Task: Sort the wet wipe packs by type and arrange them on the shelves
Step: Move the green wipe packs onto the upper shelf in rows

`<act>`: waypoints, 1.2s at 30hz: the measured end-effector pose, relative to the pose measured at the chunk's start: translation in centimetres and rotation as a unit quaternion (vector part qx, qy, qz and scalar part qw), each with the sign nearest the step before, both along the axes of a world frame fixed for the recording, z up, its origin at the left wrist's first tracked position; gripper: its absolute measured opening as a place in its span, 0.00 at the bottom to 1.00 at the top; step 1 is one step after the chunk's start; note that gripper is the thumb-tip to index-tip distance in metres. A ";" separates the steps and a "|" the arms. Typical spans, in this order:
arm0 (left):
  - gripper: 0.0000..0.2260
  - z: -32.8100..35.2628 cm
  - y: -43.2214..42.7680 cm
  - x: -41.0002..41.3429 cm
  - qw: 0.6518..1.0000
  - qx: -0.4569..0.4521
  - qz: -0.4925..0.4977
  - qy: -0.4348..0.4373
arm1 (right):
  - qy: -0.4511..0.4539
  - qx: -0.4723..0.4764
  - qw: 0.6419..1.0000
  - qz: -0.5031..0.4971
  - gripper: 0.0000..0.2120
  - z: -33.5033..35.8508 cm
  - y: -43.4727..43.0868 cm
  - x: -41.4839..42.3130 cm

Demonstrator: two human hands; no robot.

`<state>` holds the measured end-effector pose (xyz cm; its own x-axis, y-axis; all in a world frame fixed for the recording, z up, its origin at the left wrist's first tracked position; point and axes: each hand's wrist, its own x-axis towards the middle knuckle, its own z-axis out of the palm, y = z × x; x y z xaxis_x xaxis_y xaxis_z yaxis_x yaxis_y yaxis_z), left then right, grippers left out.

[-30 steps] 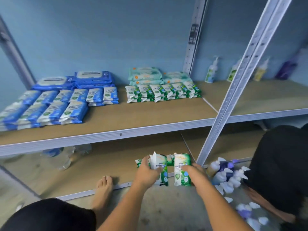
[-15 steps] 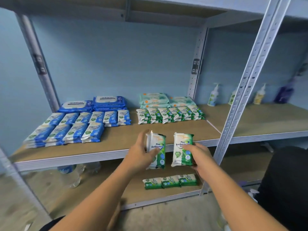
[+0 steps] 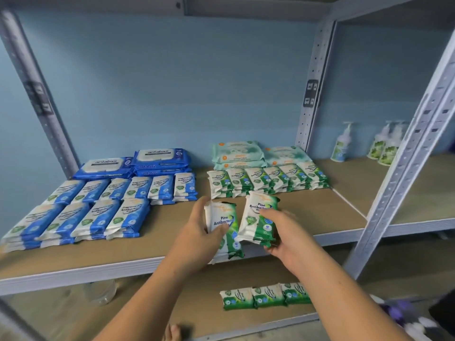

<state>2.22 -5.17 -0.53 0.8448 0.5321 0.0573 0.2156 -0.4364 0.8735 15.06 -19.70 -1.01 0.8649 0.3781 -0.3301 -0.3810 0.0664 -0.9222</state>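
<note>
2 arms show, each bare along its whole visible length. The left forearm (image 3: 152, 289) is uncovered from the frame's bottom edge up to the left hand (image 3: 197, 233), and the right forearm (image 3: 334, 289) is likewise uncovered up to the right hand (image 3: 285, 235). Both hands are bare; blur hides the nails. At the bottom edge the toes of 1 bare foot (image 3: 173, 333) show. At the lower right edge sits a patch of black cloth (image 3: 443, 315); whether the person wears it cannot be told.

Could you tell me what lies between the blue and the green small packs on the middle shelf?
Nothing: the head view shows only a narrow strip of bare shelf board between the blue small packs and the green small packs.
</note>
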 end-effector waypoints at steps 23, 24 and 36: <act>0.27 -0.9 2.2 1.1 0.958 0.247 -0.079 0.124 | -0.198 -0.224 0.954 0.038 0.18 -2.0 1.1 2.3; 0.25 -1.3 1.9 1.3 0.961 0.247 -0.062 0.106 | -0.215 -0.239 0.946 0.035 0.18 -2.1 1.1 2.3; 0.22 -3.5 0.9 2.6 0.962 0.271 -0.012 0.019 | -0.467 -0.405 0.746 0.247 0.15 0.8 -2.2 -0.5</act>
<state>4.86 -4.30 -4.07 0.8636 0.4131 0.2889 0.2277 -0.8310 0.5076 14.53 -21.90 -0.24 0.6823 0.7302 0.0364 0.6596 -0.5932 -0.4615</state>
